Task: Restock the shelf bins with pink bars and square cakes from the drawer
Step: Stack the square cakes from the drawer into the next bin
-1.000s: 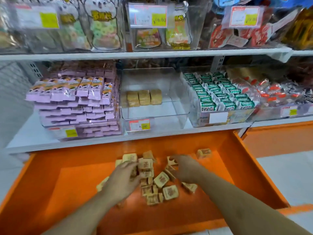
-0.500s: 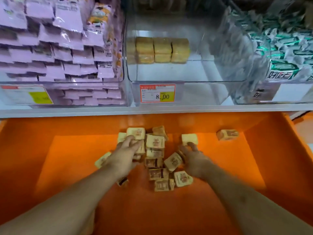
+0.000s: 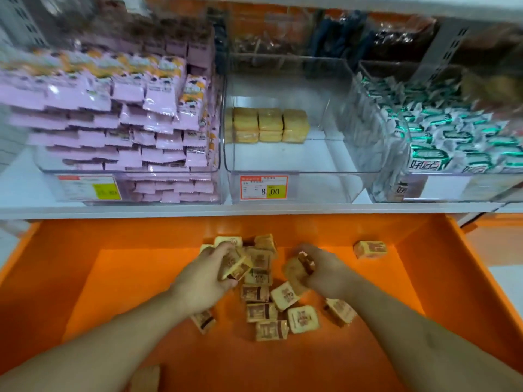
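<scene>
Orange drawer (image 3: 85, 278) pulled out below the white shelf (image 3: 141, 212), filling the lower half of the view. On the shelf, three clear bins side by side. Left bin (image 3: 42, 165): packed high with pink bars (image 3: 113, 120) in stacked rows, yellow price tag on its front. Middle bin (image 3: 311, 165): mostly bare floor, one short row of square cakes (image 3: 268, 125) two layers high against the back left, price label (image 3: 263, 187) reading 8.00 on the front wall. Right bin (image 3: 396, 182): full of white-and-green packets (image 3: 452, 137). Darker packets behind the bins, blurred, not identifiable. In the drawer, a loose pile of wrapped cakes (image 3: 267, 309) lies near the centre toward the back wall, tilted at mixed angles and touching one another; a lone cake (image 3: 370, 248) sits well apart to the right near the back corner. Both forearms reach in from the bottom edge. Left hand (image 3: 206, 278): fingers curled around a wrapped cake (image 3: 236, 265) at the left side of the pile, cake tilted between thumb and fingers. Right hand (image 3: 325, 274): fingers curled, gripping a cake (image 3: 295, 271) at the right side of the pile; a second piece shows at its fingertips, partly hidden.
</scene>
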Demonstrator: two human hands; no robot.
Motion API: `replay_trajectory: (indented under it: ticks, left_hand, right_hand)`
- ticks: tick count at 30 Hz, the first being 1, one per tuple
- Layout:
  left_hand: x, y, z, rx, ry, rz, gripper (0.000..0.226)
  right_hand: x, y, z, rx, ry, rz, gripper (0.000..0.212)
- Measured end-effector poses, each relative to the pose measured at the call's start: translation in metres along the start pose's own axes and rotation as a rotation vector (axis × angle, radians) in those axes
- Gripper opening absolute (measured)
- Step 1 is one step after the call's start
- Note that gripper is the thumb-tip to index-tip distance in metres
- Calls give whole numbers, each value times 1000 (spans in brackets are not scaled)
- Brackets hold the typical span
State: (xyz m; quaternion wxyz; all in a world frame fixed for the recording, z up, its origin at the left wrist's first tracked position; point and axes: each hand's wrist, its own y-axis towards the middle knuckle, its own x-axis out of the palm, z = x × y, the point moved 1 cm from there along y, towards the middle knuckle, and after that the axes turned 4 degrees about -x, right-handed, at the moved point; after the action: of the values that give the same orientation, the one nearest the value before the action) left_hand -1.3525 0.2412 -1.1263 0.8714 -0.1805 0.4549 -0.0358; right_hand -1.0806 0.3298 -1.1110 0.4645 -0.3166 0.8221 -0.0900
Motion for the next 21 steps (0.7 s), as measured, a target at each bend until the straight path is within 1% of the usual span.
replay_trajectory:
  ticks: [3,5,7,9,11,12,14,17,18,21]
  left_hand:
    - [-32,-23,32,-25,-292,-102,65]
    - [-53,-43,56,-70,-541,-165,58]
    - [-76,-65,78,-72,-758,-179,48]
    - [-97,-89,98,-38,-928,-219,44]
    - [-118,-113,116,-7,-1059,-249,42]
    - [-125,-121,122,4,-1106,-261,42]
    - [-139,-135,134,23,-1157,-275,50]
    - [-152,-149,147,38,-1168,-251,58]
    - [-154,-152,149,47,-1153,-225,57]
    - [-159,-152,154,54,-1157,-137,44]
  right_hand:
    - [-26,-22,-41,-47,163,-22,74]
    - [-41,-42,-68,-97,271,4,77]
    - [-57,-65,-88,-147,406,56,68]
    - [-72,-92,-106,-180,555,98,56]
    - [-85,-116,-121,-222,606,137,49]
    - [-90,-125,-127,-242,618,163,48]
    - [-100,-145,-140,-257,654,218,52]
    - [-112,-164,-154,-279,697,260,58]
    - [-116,-167,-158,-290,700,266,59]
    - [-127,-165,-170,-343,728,298,57]
